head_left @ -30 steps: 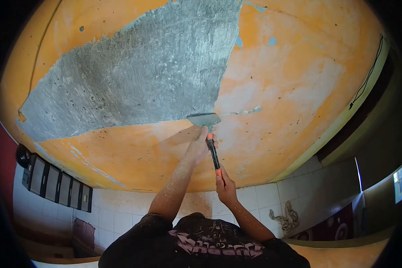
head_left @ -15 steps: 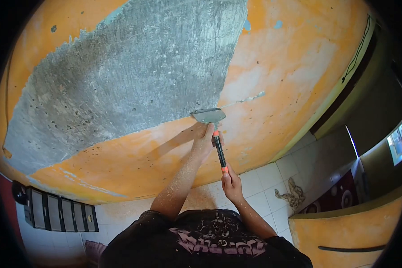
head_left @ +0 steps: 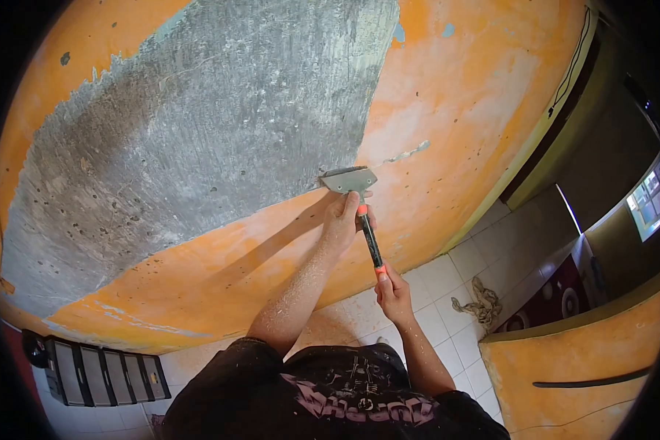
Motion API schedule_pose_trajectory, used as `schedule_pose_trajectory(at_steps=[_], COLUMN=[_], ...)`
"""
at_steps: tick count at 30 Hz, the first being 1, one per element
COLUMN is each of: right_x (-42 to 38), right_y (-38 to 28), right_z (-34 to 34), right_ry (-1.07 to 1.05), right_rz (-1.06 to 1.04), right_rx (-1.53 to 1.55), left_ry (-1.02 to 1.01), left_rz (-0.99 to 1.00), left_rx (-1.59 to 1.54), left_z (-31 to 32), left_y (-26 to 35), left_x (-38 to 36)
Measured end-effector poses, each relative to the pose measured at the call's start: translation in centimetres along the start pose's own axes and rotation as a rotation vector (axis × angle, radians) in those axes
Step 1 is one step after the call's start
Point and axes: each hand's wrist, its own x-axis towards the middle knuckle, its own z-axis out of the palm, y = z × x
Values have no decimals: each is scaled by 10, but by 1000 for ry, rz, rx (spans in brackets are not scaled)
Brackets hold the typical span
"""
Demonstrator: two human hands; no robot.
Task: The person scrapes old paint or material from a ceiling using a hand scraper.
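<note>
A long-handled wall scraper point(head_left: 369, 238) with a wide metal head and a black handle with orange-red bands is held in both hands. My left hand point(head_left: 342, 218) grips it high up, just beneath the head, its thumb along the neck. Lower down, my right hand point(head_left: 394, 295) is closed round the end of the handle. The blade touches, or nearly touches, the wall at the lower right edge of a bare grey patch point(head_left: 227, 139). Orange paint point(head_left: 462, 139) surrounds that patch. Pale dust speckles my left forearm.
A black and grey drawer unit point(head_left: 103, 370) stands on the floor at lower left. A crumpled cloth point(head_left: 482, 301) lies on the white floor tiles point(head_left: 436, 282). To the right are a low orange wall point(head_left: 565, 367) and a window point(head_left: 647, 202). Cables point(head_left: 570, 62) run down at upper right.
The camera view has shifted slightly. Both hands and the scraper appear a little further right, and the head has moved slightly up along the patch's edge. Both grips stay the same.
</note>
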Motion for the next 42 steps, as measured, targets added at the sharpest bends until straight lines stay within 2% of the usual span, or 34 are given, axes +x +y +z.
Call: schedule_pose_trajectory(at_steps=[4, 7, 8, 11, 14, 17, 20, 23, 26, 29, 33, 35, 36, 38, 41, 42], right_x=[-4, 1, 2, -3, -1, -1, -5, 3, 4, -1, 10, 18, 21, 8, 9, 16], right_y=[15, 5, 7, 15, 8, -9, 8, -1, -8, 11, -27, -43, -18, 12, 4, -14], right_z=[-2, -4, -6, -13, -6, -6, -13, -8, -12, -20, -10, -11, -22, -22, -16, -15], right_ry=[-5, 19, 43, 13, 36, 35, 18, 26, 24, 0, 9, -4, -36, -37, -33, -37], right_rz=[-68, -46, -82, -11, -44, -40, -36, -67, -51, -48, -102, -70, -92, -109, -117, -109], right_rx=[-116, -42, -109, -120, -128, -162, -220, -127, -159, -210, -149, -67, -176, -203, -166, -169], left_ry=[51, 6, -6, 67, 42, 18, 88, 27, 7, 109, -12, 10, 22, 78, 95, 21], left_rz=[-18, 35, 47, -2, 11, 46, -12, 45, 90, -6, 147, 121, 94, 16, 55, 103], left_rx=[-101, -55, -138, -151, -84, -173, -130, -115, -137, -134, -122, -118, -151, -165, -101, -98], left_z=[-6, 0, 0, -1, -2, 0, 0, 1, 5, 0, 11, 20, 14, 5, 11, 7], left_y=[-16, -10, -17, -23, -13, -18, -20, -11, -10, -25, 11, 20, 6, -14, 2, 4], left_x=[-11, -1, 1, -8, -4, 3, -12, 0, 2, -10, 18, 15, 12, -2, -3, 6])
